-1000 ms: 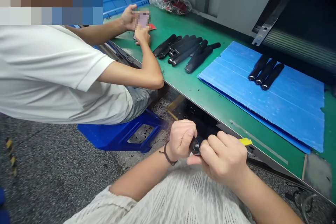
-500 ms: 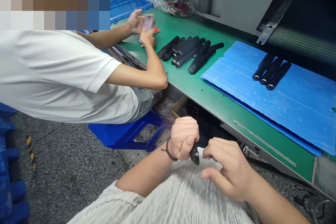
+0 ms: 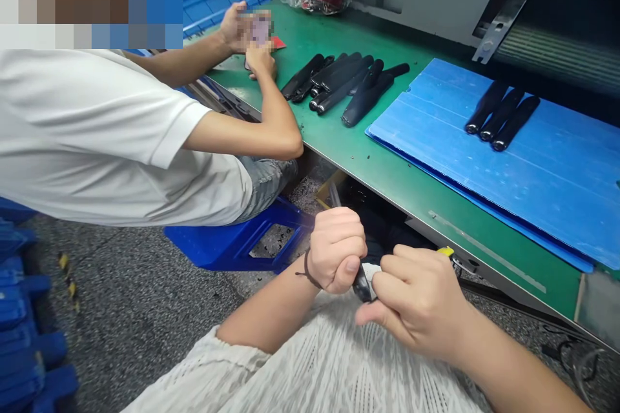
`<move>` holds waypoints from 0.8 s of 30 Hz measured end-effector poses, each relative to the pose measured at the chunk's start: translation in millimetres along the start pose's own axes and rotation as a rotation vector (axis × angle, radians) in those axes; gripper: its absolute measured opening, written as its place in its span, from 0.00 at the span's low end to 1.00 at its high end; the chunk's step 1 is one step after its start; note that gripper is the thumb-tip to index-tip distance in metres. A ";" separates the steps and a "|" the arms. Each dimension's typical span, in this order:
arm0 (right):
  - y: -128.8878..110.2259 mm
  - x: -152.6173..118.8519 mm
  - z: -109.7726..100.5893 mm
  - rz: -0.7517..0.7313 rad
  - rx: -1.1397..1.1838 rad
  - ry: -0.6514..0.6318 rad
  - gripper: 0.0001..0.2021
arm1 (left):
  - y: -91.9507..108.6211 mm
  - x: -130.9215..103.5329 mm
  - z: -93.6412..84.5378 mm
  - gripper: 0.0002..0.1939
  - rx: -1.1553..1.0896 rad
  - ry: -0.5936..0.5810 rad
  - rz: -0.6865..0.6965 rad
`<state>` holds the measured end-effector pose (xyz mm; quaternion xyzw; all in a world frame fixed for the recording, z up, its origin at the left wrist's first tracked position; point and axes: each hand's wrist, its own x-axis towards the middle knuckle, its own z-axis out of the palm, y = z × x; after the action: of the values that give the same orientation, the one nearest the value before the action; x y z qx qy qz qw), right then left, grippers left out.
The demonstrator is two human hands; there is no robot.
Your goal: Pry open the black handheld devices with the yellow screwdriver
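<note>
My left hand is wrapped in a fist round a black tapered piece, whose lower end sticks out below the thumb. Close beside that end, my right hand is closed, its thumb stretched toward the tip of the piece. A yellow end of a tool shows behind the right hand; the rest of it is hidden by the fingers. Both hands are above my lap, in front of the bench edge.
The green bench bears a pile of black pieces and a blue sheet with three black pieces. At left a person in a white shirt sits on a blue stool, holding a phone.
My right hand has moved left to the tip of the black piece, and its fingers have closed more. The yellow tool end has come into view. The whole view has shifted slightly.
</note>
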<state>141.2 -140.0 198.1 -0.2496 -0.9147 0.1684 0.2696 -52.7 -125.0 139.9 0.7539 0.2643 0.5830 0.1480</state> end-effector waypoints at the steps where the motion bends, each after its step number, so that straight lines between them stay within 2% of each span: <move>1: -0.3 -1.7 2.3 -0.034 -0.045 0.056 0.26 | 0.4 -1.3 0.7 0.18 -0.001 0.009 -0.023; 3: -0.3 -5.4 7.1 -0.087 -0.063 0.143 0.24 | 1.2 -3.7 2.9 0.21 -0.012 0.001 -0.054; 6: 2.8 -10.7 11.4 -0.118 0.066 0.215 0.16 | 2.5 -5.3 6.4 0.27 -0.063 -0.042 -0.120; 10: 13.5 -13.7 4.4 0.003 0.194 0.261 0.02 | 4.2 -4.5 6.0 0.32 -0.213 -0.143 -0.377; 13: 21.6 -12.9 -8.4 0.069 0.114 0.225 0.05 | 5.3 -4.4 3.6 0.30 -0.269 -0.260 -0.468; 16: 24.8 -7.8 -20.1 0.090 0.030 0.175 0.20 | 5.8 -5.0 3.1 0.31 -0.260 -0.287 -0.425; 18: 25.2 -1.9 -24.7 0.098 0.013 0.145 0.26 | 5.8 -5.5 3.9 0.30 -0.284 -0.299 -0.399; 24: 24.9 12.8 -27.9 0.097 0.039 0.022 0.31 | 4.1 -6.5 5.0 0.30 -0.369 -0.353 -0.355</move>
<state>157.1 -107.8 214.6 -0.2901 -0.8952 0.1961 0.2758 -48.1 -131.6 135.5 0.7459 0.2516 0.4462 0.4256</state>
